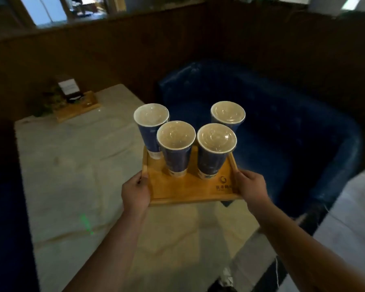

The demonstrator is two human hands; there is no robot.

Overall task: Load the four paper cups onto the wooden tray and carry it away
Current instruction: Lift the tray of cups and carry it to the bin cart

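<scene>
Four blue paper cups (pixel 176 148) stand upright on the wooden tray (pixel 190 187), held in the air above the pale table (pixel 76 165). Left hand (pixel 136 191) and right hand (pixel 252 187) clamp its opposite side rims, fingers closed.

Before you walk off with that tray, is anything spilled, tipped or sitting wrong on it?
Nothing stands out. All four paper cups stand upright on the wooden tray, lids on, no spill visible. The left hand and right hand each hold a side edge, tray roughly level.
</scene>
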